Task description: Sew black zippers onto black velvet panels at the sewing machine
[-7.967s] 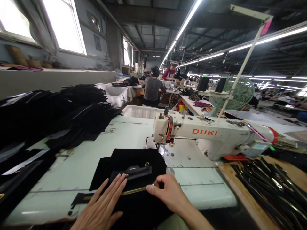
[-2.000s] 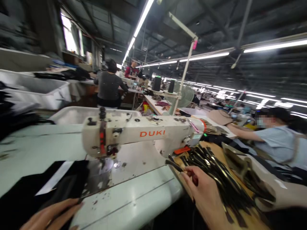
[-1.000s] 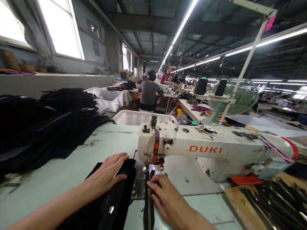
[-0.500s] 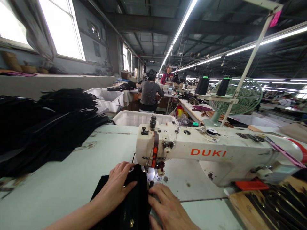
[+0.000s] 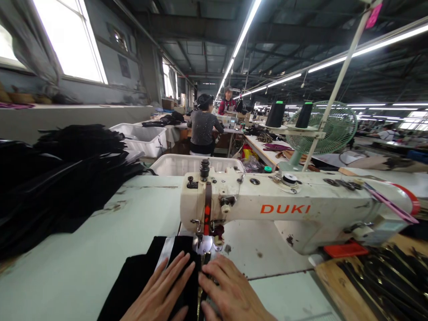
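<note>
My left hand (image 5: 160, 292) lies flat, fingers stretched out, on a black fabric piece (image 5: 140, 276) just in front of the needle of the white DUKI sewing machine (image 5: 284, 209). My right hand (image 5: 230, 292) rests beside it, fingers extended and pressing down on a black zipper strip (image 5: 204, 263) that runs under the presser foot. Both hands touch each other at the fingertips. The zipper is mostly hidden by my right hand.
A tall heap of black fabric pieces (image 5: 56, 174) fills the left of the pale green table (image 5: 100, 232). A wooden board with several black zippers (image 5: 384, 281) lies at the right. White bins (image 5: 187, 162), a green fan (image 5: 334, 127) and seated workers (image 5: 202, 129) are behind.
My left hand has flattened and slid back toward me on the fabric, which now lies further under the machine head. My right hand stays at the zipper by the needle.
</note>
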### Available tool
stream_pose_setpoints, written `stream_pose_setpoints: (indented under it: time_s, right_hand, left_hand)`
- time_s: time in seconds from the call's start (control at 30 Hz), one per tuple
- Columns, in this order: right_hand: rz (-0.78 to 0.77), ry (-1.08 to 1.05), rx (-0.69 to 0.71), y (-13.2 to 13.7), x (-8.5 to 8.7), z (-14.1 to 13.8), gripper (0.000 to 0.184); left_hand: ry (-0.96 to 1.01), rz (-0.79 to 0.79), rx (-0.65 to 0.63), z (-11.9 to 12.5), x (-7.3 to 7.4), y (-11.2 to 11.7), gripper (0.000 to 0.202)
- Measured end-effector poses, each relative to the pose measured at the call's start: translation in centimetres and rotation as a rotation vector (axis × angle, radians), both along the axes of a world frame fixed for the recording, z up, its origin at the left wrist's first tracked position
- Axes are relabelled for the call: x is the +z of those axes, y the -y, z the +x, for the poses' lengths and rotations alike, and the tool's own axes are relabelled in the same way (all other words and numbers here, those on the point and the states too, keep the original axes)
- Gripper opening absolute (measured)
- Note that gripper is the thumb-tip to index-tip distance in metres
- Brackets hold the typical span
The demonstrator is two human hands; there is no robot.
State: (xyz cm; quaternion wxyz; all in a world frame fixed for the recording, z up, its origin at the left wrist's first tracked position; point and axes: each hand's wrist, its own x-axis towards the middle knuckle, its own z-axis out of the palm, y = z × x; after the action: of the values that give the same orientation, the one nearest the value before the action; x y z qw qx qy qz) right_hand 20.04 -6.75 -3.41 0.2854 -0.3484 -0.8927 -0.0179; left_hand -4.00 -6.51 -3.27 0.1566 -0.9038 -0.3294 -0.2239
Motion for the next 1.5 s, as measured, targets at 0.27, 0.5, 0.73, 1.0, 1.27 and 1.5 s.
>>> stream_pose_setpoints:
  time_s: [0.27,0.5,0.73,1.0,1.27,1.5]
  right_hand:
    - [0.114,-0.015,-0.008,-0.2,-1.4,0.0,0.036]
    - [0.104,0.020,0.007,-0.5,-2.2,0.1,0.037]
    - [0.148,-0.017,0.005,-0.4,-1.8,0.1,0.035]
    - [0.217,-0.077,-0.008,-0.4,-1.3,-0.3,0.029]
    - [0.052,-0.012,-0.031,-0.7,1.2,0.4,0.030]
    - [0.156,0.041,-0.109,-1.9,1.3,0.0,0.030]
  left_hand:
    - [0.056,-0.091,-0.033,0.5,0.5,-0.6,0.071]
    - [0.092,-0.115,-0.024,0.6,0.8,-0.6,0.073]
    - [0.079,-0.098,-0.045,0.4,1.2,-0.8,0.074]
    - [0.033,-0.116,-0.069,0.6,1.6,-0.9,0.077]
    - [0.035,-0.121,-0.070,0.7,1.9,-1.0,0.078]
    - [-0.036,-0.050,-0.043,0.3,1.0,-1.8,0.066]
